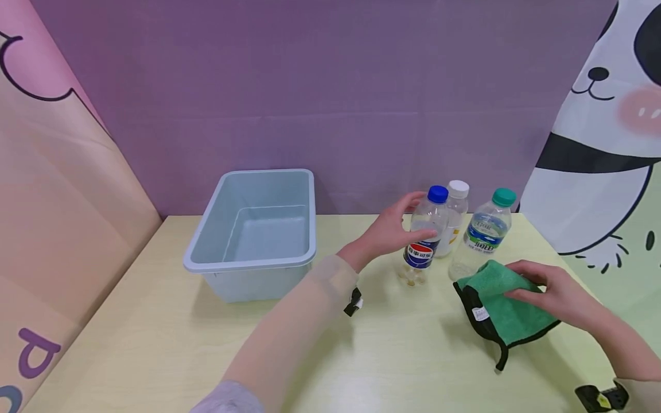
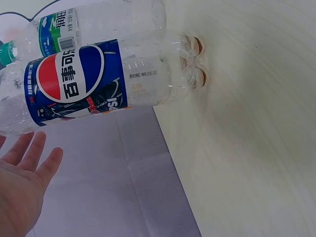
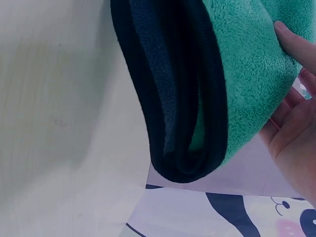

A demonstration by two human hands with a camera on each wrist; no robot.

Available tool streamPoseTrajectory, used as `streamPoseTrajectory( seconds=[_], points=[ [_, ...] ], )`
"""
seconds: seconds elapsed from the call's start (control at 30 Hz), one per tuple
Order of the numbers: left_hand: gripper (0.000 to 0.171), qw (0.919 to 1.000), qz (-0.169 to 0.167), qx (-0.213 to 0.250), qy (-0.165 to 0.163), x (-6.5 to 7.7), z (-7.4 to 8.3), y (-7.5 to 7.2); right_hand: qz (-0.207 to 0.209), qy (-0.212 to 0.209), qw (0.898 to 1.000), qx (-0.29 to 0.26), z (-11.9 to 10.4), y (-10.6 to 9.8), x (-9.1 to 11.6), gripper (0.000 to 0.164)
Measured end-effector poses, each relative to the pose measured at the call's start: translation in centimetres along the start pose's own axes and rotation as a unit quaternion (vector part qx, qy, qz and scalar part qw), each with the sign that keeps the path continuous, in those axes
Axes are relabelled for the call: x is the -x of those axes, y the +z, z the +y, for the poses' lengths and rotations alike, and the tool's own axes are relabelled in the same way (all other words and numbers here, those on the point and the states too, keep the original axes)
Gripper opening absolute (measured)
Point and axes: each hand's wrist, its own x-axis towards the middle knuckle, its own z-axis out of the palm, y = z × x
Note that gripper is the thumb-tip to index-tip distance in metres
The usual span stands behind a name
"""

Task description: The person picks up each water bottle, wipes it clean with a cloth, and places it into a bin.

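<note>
Nearest the camera: a beige sleeve (image 1: 294, 321) on the left forearm, lilac cloth (image 1: 227, 400) above it at the lower edge, reaching in past the near right corner of the pale blue tub (image 1: 250, 266).

Left hand (image 1: 384, 232), right of the tub: thumb and fingers spread wide about the upper part of a blue-capped bottle (image 1: 420, 249). Left wrist view shows the fingers extended, not wrapped round it. No grip seen; cannot tell whether the thumb touches. This bottle stands right of the tub, with a red, white and blue label and brownish patches at its clear base.

Just behind it, farther from the tub: a white-capped bottle (image 1: 458, 213). Next, farther right of the tub: a green-capped bottle (image 1: 484, 232), blue and green label.

Right hand (image 1: 563, 292), well right of the tub and toward the viewer: partly closed, pinching a green cloth (image 1: 516, 307) between thumb and fingers. Cloth folded over, black-bordered, a white tag (image 1: 480, 314) and black loop (image 1: 503, 358) on its tub-facing side. Right wrist view: dark blue inner face in the fold.

Tub sits on a light wood table (image 1: 392, 355); purple backdrop (image 1: 330, 86) behind it. Panda-print sheet (image 1: 594, 201) far right of the tub.
</note>
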Motion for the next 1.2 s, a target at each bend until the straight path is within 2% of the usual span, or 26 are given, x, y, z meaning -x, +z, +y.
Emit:
streamPoseTrajectory(
  seconds=[0.3,0.53,0.93,1.2],
  points=[
    [0.071,0.9999,0.005,-0.004,0.008,-0.4,-0.1,0.4,0.000,0.014,1.000,0.006,-0.1,-0.1,-0.1,0.036],
    [0.067,0.9995,0.017,-0.004,0.027,0.0,-0.2,0.4,-0.002,0.031,0.999,0.013,-0.4,-0.1,-0.2,0.034],
    [0.063,0.9953,0.029,0.033,0.086,2.7,-0.3,-0.5,0.015,0.023,1.000,0.006,-0.8,0.4,-0.7,0.036],
    [0.061,0.9947,0.034,0.028,0.093,5.3,0.0,-1.6,0.019,-0.002,1.000,0.005,-1.4,0.8,-1.6,0.038]
  ],
)
